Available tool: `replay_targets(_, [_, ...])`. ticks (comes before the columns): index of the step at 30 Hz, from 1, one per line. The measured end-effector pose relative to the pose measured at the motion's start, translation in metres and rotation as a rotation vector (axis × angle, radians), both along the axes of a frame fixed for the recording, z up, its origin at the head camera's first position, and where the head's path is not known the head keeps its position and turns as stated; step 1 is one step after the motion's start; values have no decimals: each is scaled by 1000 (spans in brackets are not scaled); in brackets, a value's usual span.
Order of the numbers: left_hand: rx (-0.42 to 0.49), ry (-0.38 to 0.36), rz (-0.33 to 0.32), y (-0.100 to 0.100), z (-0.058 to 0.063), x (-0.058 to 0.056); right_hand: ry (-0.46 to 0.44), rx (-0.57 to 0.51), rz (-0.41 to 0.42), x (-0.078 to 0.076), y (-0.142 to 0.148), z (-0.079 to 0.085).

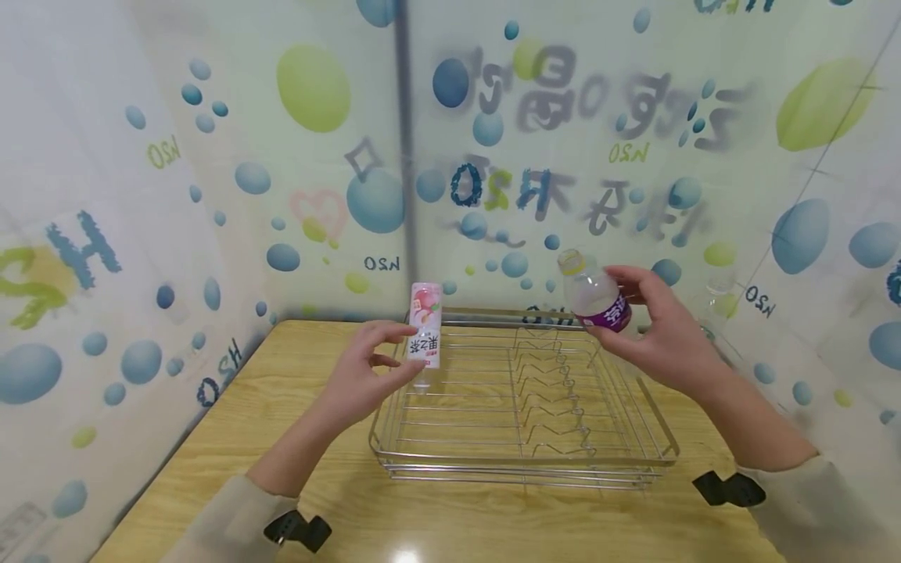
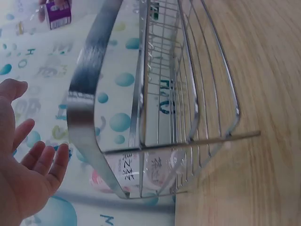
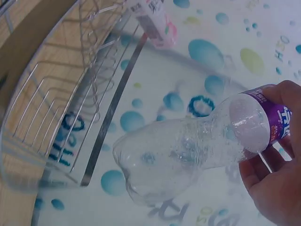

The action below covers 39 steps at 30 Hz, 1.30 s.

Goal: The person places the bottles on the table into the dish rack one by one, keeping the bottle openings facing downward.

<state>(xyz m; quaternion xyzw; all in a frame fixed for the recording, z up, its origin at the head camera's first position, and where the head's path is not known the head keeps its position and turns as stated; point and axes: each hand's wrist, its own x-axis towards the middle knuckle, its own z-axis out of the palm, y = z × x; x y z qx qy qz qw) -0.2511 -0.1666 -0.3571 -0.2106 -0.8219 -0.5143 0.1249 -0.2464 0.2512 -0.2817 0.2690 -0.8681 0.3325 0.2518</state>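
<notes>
My right hand (image 1: 665, 332) grips a clear plastic bottle (image 1: 591, 289) round its purple label, holding it tilted above the right rear part of a wire dish rack (image 1: 450, 453). In the right wrist view the bottle's clear body (image 3: 164, 150) extends left from the fingers. A pink-and-white labelled bottle (image 1: 425, 313) is upright at the rack's left rear; its lower part shows through the wires (image 2: 160, 169). My left hand (image 1: 366, 375) is beside that bottle. The left wrist view shows the left hand (image 2: 28, 174) with fingers spread, loosely bent and holding nothing.
The rack stands on a wood-grain table (image 1: 281, 407), with a row of bent wire dividers (image 1: 556, 391) in its right half. Behind is a printed wall covering (image 1: 338, 258). A faint clear bottle-like shape (image 1: 718, 301) is beyond my right hand.
</notes>
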Motion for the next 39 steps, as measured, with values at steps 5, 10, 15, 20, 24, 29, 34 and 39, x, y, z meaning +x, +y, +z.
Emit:
replay_targets(5, [40, -40, -99, 27, 13, 0, -10, 102, 76, 4, -25, -4])
replay_targets(10, [68, -147, -210, 52, 20, 0, -40, 170, 131, 5, -45, -14])
replay_targets(15, [139, -259, -350, 73, 22, -1, -49, 191, 169, 5, -60, -23])
replay_targets(20, [182, -330, -371, 86, 23, 0, -79, 202, 205, 6, -68, -29])
replay_targets(24, [212, -360, -347, 89, 21, 0, -73, 217, 215, 7, -70, -32])
replay_targets(29, [215, -355, -322, 88, 17, 1, -87, 222, 216, 7, -71, -34])
replay_targets(34, [204, -325, -302, 82, 14, -1, -139, 216, 204, 5, -65, -35])
replay_targets(39, [222, -320, -282, 67, 11, -4, -182, 217, 179, -1, -47, -34])
